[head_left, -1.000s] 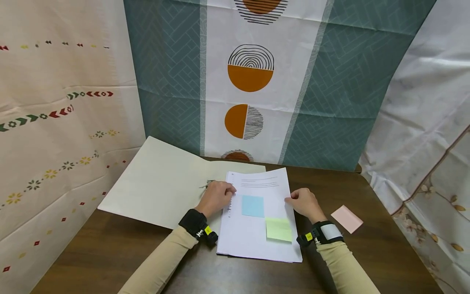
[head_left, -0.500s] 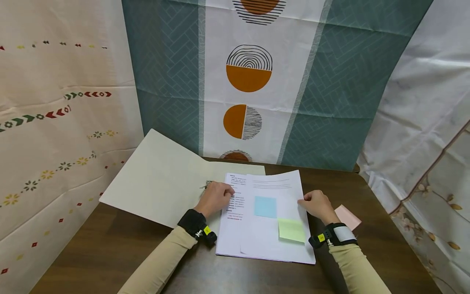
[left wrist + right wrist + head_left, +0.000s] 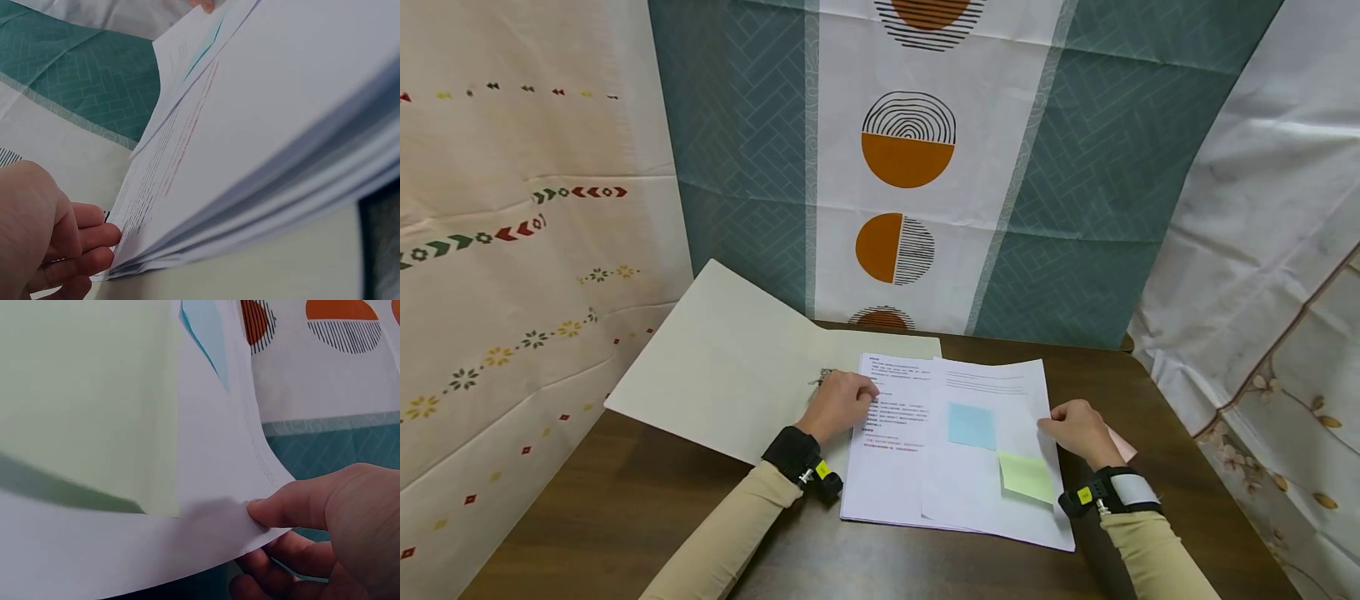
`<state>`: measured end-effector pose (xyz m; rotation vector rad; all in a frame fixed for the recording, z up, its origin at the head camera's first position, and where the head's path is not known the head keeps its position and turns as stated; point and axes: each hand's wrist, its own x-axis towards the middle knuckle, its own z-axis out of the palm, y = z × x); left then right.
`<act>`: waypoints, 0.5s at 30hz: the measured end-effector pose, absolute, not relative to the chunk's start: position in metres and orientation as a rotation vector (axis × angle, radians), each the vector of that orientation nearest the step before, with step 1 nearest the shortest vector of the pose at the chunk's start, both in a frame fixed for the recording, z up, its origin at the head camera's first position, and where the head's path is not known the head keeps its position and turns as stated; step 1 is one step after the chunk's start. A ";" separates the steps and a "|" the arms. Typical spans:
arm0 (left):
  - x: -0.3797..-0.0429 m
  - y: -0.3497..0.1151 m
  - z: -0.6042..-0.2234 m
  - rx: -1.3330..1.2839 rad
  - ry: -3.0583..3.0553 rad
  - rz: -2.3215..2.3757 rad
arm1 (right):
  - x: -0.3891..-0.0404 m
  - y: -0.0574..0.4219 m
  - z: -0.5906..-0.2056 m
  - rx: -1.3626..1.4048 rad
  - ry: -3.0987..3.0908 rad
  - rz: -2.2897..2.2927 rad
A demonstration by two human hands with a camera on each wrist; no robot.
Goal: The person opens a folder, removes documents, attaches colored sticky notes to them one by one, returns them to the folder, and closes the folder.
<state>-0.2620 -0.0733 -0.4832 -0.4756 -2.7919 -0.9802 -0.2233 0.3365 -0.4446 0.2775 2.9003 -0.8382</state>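
Note:
My right hand pinches the right edge of a white sheet of paper, thumb on top and fingers beneath in the right wrist view. A blue sticky note and a pale green sticky note are on that sheet. Under it lies a stack of printed pages, its lines of black and red text partly covered. At the stack's left edge rests my left hand, its fingertips touching the pages in the left wrist view. Beneath and to the left, a cream ring binder lies open, its metal clip partly hidden.
A pink sticky note on the brown table is mostly hidden behind my right hand. A patterned cloth hangs along the back, with more cloth on both sides.
My right hand has drawn the top sheet rightward with its notes, uncovering printed text on the page below. The left hand stays at the stack's left edge.

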 end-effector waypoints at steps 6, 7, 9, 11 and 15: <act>-0.262 -0.073 -0.482 -0.470 -2.809 -0.983 | -0.219 0.354 -0.450 0.328 2.880 -0.808; -0.263 -0.073 -0.482 -0.470 -2.810 -0.984 | -0.219 0.356 -0.450 0.333 2.880 -0.797; -0.263 -0.074 -0.482 -0.469 -2.809 -0.987 | -0.219 0.356 -0.451 0.345 2.877 -0.787; -0.263 -0.074 -0.483 -0.469 -2.808 -0.988 | -0.218 0.356 -0.451 0.346 2.879 -0.783; -0.264 -0.073 -0.484 -0.465 -2.813 -0.990 | -0.215 0.355 -0.450 0.345 2.879 -0.787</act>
